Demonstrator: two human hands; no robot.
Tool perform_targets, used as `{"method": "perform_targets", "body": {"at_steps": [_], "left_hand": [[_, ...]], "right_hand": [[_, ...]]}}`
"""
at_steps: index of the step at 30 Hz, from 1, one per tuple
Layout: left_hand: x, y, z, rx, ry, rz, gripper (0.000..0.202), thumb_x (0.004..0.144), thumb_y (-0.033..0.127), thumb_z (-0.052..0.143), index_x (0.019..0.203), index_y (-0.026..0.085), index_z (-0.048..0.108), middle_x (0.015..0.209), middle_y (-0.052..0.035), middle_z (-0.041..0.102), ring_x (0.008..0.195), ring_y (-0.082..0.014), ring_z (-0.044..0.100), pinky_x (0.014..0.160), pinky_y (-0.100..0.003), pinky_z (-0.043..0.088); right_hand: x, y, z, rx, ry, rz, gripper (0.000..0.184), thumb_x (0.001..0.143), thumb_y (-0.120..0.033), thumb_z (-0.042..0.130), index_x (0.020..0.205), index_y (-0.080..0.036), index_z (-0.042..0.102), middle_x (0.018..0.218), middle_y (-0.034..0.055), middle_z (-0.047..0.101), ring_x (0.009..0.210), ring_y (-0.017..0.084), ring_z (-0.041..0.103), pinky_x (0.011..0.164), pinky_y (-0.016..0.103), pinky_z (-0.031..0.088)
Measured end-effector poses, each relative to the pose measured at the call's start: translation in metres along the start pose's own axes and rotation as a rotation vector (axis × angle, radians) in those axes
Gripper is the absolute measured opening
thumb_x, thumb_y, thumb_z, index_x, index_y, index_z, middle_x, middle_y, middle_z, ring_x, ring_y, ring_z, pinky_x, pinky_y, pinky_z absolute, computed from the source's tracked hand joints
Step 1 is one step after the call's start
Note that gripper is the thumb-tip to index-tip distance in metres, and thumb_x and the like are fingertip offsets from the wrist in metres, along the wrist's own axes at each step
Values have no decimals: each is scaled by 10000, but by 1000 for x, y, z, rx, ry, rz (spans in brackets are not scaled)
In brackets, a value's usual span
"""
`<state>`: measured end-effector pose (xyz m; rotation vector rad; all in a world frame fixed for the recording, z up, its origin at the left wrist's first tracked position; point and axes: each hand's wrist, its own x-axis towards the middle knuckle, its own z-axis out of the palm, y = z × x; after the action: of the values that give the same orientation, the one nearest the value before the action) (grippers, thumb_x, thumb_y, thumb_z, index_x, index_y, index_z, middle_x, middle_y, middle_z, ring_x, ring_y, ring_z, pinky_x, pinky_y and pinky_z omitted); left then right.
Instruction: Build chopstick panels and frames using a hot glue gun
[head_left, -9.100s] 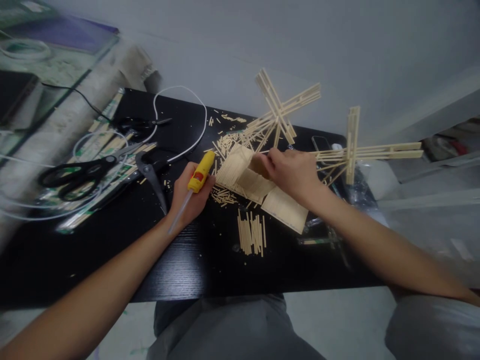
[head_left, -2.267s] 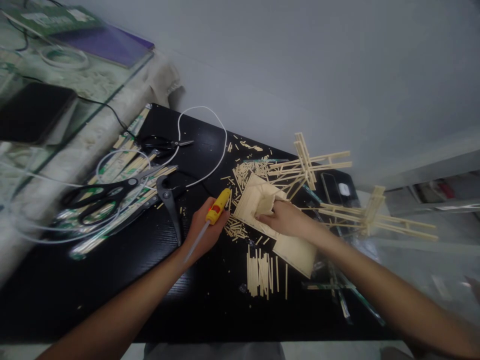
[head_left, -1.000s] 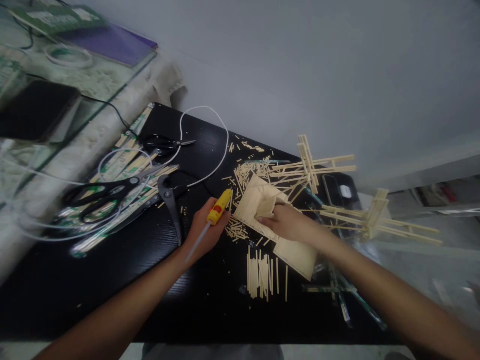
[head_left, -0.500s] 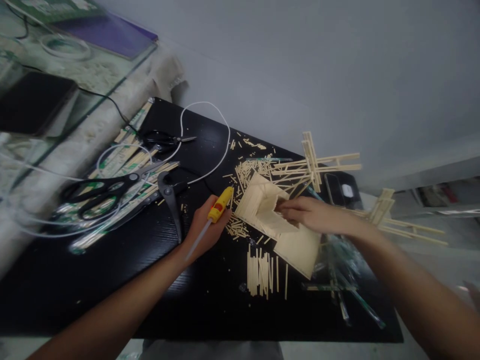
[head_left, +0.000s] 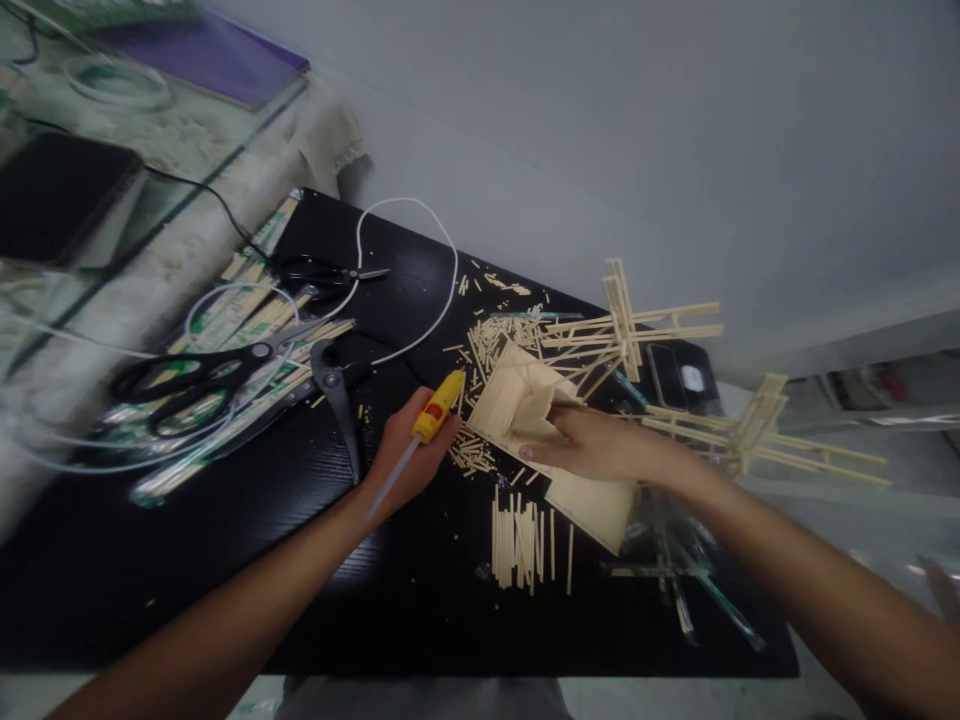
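My left hand (head_left: 405, 458) is closed round a yellow glue gun (head_left: 438, 407) with a clear glue stick poking out behind; its nozzle points toward the stick-built wooden model (head_left: 517, 400). My right hand (head_left: 592, 445) lies on that model's panels with fingers curled over them, holding it down on the black table (head_left: 375, 590). A flat wooden panel (head_left: 596, 505) of the model juts out below my right wrist. A row of cut sticks (head_left: 521, 530) lies just in front of the model.
Black scissors (head_left: 202, 375), pliers (head_left: 334, 385), small snips (head_left: 322, 272) and a white cord (head_left: 409, 260) lie at left over packs of sticks. Two stick frames (head_left: 637, 325) (head_left: 757, 435) and a phone (head_left: 675, 378) stand behind and right. Loose offcuts litter the table's middle.
My right hand lifted off the model half a second ago and has come back down onto its panels. My left hand and the glue gun have stayed put.
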<state>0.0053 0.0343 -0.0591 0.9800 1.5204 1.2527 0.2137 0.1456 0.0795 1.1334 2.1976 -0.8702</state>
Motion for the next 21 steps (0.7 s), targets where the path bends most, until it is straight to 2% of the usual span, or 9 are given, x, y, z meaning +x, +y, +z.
{"method": "perform_targets", "body": {"at_steps": [3, 7, 15, 19, 21], "left_hand": [[0, 0, 0, -2, -5, 1, 256, 860, 412, 691, 814, 227, 520, 683, 44, 536, 592, -130, 494, 565, -257, 365], [0, -2, 0, 1, -3, 4, 247, 871, 408, 687, 826, 230, 521, 688, 46, 541, 597, -130, 503, 570, -254, 371], [0, -2, -1, 4, -11, 10, 239, 883, 401, 688, 839, 229, 528, 694, 44, 552, 609, -135, 520, 575, -256, 379], [1, -3, -1, 4, -10, 3, 224, 877, 399, 696, 860, 231, 549, 695, 44, 558, 608, -138, 521, 574, -259, 378], [1, -3, -1, 8, -7, 0, 220, 881, 401, 693, 866, 232, 553, 696, 45, 559, 608, -138, 519, 574, -260, 376]], "right_hand": [[2, 2, 4, 5, 53, -28, 652, 997, -627, 545, 1494, -213, 622, 1539, 129, 613, 1369, 361, 611, 1160, 468, 490], [6, 3, 7, 68, 78, -6, 577, 999, -606, 553, 1437, -250, 673, 1541, 108, 609, 1353, 362, 615, 1159, 472, 491], [9, -2, 16, -19, 150, 35, 558, 1018, -584, 523, 1405, -224, 701, 1522, 155, 599, 1407, 392, 564, 1181, 501, 462], [8, -6, 19, -28, 162, 75, 546, 1029, -564, 511, 1312, -166, 754, 1452, 205, 641, 1361, 412, 598, 1142, 514, 492], [8, -6, 18, -18, 185, 78, 500, 1027, -530, 529, 1264, -164, 773, 1408, 198, 674, 1310, 407, 636, 1112, 497, 513]]}}
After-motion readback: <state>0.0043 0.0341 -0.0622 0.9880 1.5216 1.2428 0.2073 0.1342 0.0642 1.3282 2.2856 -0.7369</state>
